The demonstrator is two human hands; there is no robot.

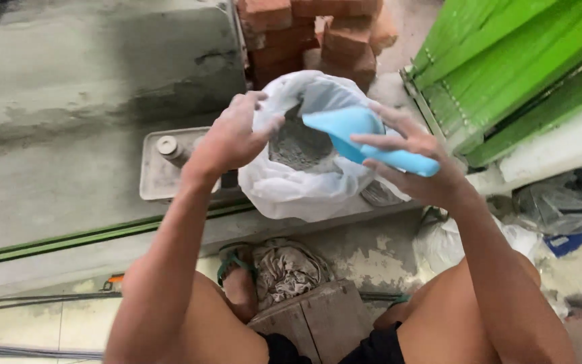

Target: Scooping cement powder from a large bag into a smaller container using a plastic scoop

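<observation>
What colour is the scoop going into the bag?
Light blue: the scoop, held by the right hand, shows best in the head view.

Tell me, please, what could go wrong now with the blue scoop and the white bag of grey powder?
The left hand grips only one side of the white bag, so the thin plastic may sag or tear and spill the grey powder. The right hand holds the blue scoop tilted over the rim; powder could fall outside, perhaps onto the foot below.
</observation>
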